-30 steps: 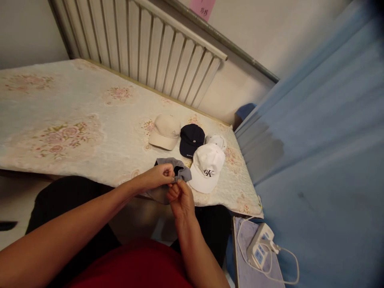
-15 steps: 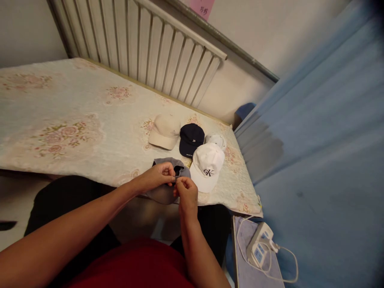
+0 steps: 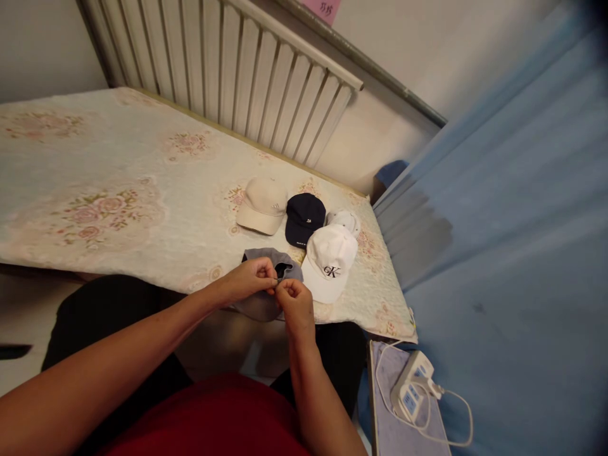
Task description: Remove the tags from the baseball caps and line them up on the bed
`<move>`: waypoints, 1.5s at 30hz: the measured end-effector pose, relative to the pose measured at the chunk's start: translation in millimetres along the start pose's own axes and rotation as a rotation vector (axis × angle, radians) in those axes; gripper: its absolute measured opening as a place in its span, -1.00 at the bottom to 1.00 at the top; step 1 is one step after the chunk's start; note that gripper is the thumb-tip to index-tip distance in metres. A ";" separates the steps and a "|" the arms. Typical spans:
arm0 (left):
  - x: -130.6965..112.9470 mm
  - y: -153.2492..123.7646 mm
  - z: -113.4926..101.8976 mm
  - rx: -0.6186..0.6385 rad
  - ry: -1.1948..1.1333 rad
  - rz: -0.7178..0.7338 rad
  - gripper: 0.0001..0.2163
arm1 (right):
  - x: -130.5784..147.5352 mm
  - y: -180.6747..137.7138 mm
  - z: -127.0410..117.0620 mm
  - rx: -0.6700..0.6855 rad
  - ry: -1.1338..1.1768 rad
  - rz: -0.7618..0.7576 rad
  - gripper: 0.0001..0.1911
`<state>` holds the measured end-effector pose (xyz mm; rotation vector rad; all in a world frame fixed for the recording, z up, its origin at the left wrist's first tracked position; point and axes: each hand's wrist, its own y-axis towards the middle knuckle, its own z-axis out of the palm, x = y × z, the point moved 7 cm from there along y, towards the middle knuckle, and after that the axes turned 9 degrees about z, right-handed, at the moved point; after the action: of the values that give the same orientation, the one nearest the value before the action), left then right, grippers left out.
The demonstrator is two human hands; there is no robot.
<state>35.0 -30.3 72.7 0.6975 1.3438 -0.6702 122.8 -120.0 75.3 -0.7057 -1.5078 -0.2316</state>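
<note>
A grey cap (image 3: pixel 266 259) lies at the near edge of the floral-covered table (image 3: pixel 118 209), its back strap turned towards me. My left hand (image 3: pixel 249 278) pinches the strap from the left. My right hand (image 3: pixel 294 303) pinches the same strap from the right, so that the fingertips of both hands meet over the cap's rear opening. Just beyond stand a white cap (image 3: pixel 330 263) with black lettering, a navy cap (image 3: pixel 304 218) and a beige cap (image 3: pixel 263 204). Another white cap (image 3: pixel 346 220) peeks out behind the first.
A white ribbed radiator (image 3: pixel 228 69) runs along the wall behind the table. A blue curtain (image 3: pixel 513 240) hangs on the right. At the lower right a white power strip (image 3: pixel 411 392) with its cable rests on a light blue surface. My legs are under the table's edge.
My right hand has risen from below the strap to meet the left hand at the cap's rear opening. The left hand and the cap stayed almost in place.
</note>
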 end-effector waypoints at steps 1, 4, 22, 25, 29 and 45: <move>0.2 -0.4 0.5 0.004 0.009 -0.001 -0.85 | 1.8 -0.5 -0.9 -0.015 -0.025 -0.012 -0.90; -1.5 -2.4 0.8 0.018 0.056 -0.001 -0.85 | 6.8 -1.8 -4.2 -0.077 -0.114 -0.045 -0.92; 2.1 -2.1 5.4 0.016 0.168 0.064 -0.85 | 20.0 -13.7 -4.7 -0.234 -0.473 -0.262 -0.83; 2.7 -3.4 2.4 -0.002 0.197 0.055 -0.86 | 22.0 -14.2 -4.6 -0.199 -0.456 -0.273 -0.85; 5.3 -5.5 -2.0 -0.025 0.163 0.024 -0.87 | 18.6 -9.0 -1.5 0.012 -0.329 -0.188 -0.93; 7.6 -8.6 -1.0 -0.058 0.158 -0.002 -0.87 | 16.3 -9.6 -0.8 -0.021 -0.335 -0.174 -0.95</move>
<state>28.6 -35.2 64.5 0.7136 1.5031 -0.5852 119.5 -123.3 93.7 -0.6519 -1.8923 -0.2707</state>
